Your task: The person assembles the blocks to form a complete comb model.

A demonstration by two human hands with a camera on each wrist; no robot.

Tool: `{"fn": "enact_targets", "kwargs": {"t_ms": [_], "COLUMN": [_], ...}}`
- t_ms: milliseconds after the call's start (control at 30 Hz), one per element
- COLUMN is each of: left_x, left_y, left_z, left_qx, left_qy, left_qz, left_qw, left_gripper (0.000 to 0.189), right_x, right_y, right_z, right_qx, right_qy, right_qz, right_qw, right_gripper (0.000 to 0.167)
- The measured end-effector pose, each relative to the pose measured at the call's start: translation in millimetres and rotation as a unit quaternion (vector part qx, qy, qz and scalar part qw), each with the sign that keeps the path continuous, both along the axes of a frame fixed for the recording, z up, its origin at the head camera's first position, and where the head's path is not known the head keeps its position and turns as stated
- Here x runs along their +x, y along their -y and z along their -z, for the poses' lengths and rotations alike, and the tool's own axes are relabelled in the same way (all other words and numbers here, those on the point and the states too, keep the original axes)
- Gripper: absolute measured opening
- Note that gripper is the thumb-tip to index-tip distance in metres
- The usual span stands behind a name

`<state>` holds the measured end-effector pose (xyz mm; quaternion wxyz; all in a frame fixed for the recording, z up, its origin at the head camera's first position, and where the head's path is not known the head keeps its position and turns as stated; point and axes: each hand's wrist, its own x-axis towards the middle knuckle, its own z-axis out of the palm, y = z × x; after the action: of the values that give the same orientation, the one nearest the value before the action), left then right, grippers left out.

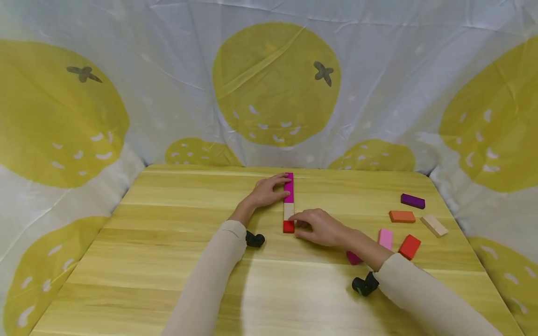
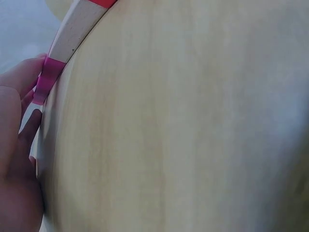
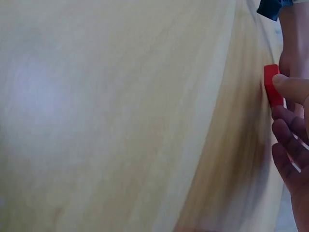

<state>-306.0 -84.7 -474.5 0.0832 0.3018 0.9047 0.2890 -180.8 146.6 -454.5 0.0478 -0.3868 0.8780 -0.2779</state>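
Note:
A straight row of blocks lies on the table, pointing away from me in the head view. It has a magenta stretch [image 1: 289,189] at the far end, a plain wooden block [image 1: 288,211] in the middle and a red block [image 1: 288,227] at the near end. My left hand [image 1: 269,191] touches the magenta part from the left, its fingers loosely extended along it. With thumb and index finger, my right hand [image 1: 321,227] holds the red block from the right; the right wrist view shows the thumb against the red block [image 3: 273,86].
Loose blocks lie at the right: purple [image 1: 413,201], orange [image 1: 402,216], plain wood [image 1: 434,225], red [image 1: 409,247], pink [image 1: 385,239] and dark magenta [image 1: 354,257], the last partly behind my right forearm. A patterned curtain [image 1: 176,93] surrounds the wooden table [image 1: 159,224].

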Motion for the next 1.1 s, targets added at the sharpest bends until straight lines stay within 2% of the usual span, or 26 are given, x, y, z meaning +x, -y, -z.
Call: {"fn": "enact_targets", "kwargs": {"t_ms": [333, 633, 800, 933, 1100], "left_x": [0.1, -3.1, -3.5, -0.7, 8.4], "left_y": [-5.4, -6.3, -5.4, -2.2, -2.9], "left_z": [-7.2, -16.6, -17.6, -21.0, -23.6], "left_qx": [-0.011, -0.03, -0.013, 0.011, 0.008], "left_qy": [-0.006, 0.021, 0.038, 0.043, 0.017], "left_qz": [0.008, 0.037, 0.046, 0.051, 0.071], "left_qw": [0.9999, 0.9987, 0.9981, 0.9977, 0.9973], "left_gripper": [0.054, 0.054, 0.053, 0.053, 0.055], "right_x": [2.3, 7.6, 9.9, 11.1, 17.9], "right_y": [-39.2, -72.5, -88.7, -98.1, -112.3], "right_z": [-11.3, -16.7, -17.3, -19.6, -21.8], "right_qx": [-0.001, -0.002, -0.002, 0.002, 0.008], "right_qy": [-0.003, 0.0, -0.004, -0.013, -0.02], "right_qz": [0.037, 0.081, 0.097, 0.107, 0.1], "right_qw": [0.9993, 0.9967, 0.9952, 0.9942, 0.9948], "right_gripper": [0.034, 0.031, 0.03, 0.03, 0.028]}}
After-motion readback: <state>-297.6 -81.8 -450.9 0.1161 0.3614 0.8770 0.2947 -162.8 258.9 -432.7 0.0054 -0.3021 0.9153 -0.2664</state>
